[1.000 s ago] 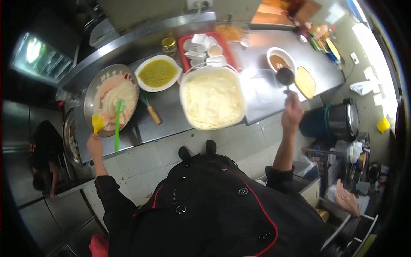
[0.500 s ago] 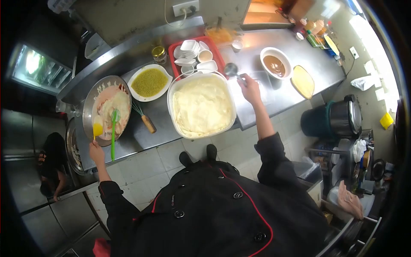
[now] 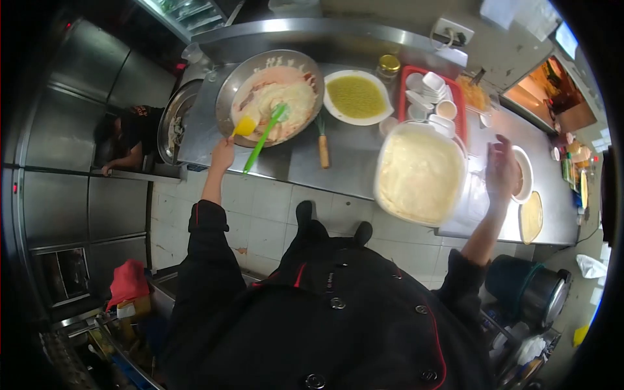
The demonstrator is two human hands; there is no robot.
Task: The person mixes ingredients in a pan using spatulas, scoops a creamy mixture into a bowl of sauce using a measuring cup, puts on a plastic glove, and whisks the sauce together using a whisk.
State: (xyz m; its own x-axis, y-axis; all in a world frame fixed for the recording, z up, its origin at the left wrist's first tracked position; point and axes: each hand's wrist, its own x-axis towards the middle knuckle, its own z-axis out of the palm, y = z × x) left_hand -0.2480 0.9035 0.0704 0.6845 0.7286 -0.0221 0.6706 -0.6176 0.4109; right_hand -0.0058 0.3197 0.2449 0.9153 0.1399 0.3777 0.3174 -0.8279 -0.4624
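My left hand (image 3: pixel 223 154) is closed round the handle of a yellow spatula (image 3: pixel 245 126), whose head rests in a large metal bowl (image 3: pixel 225 97) of pink and cream mixture. A green spatula (image 3: pixel 262 143) leans out of the same bowl. Blurred by motion, my right hand (image 3: pixel 502 170) is over the counter, its fingers apart and no ladle visible in it. It partly covers a white bowl (image 3: pixel 527 170) of brown sauce. A square white tub (image 3: pixel 421 174) of pale cream stands to its left.
A whisk (image 3: pixel 324 146), an oval dish of green sauce (image 3: pixel 355 97), a gold-lidded jar (image 3: pixel 389 65) and a red tray of white dishes (image 3: pixel 461 123) are on the counter (image 3: pixel 296 162). A yellow oval board (image 3: pixel 531 218) lies at right. Another person (image 3: pixel 133 133) is at far left.
The view has swung left. My right hand has moved from beside the tub back towards the sauce bowl, and the ladle it held is no longer visible. My left hand keeps the yellow spatula.
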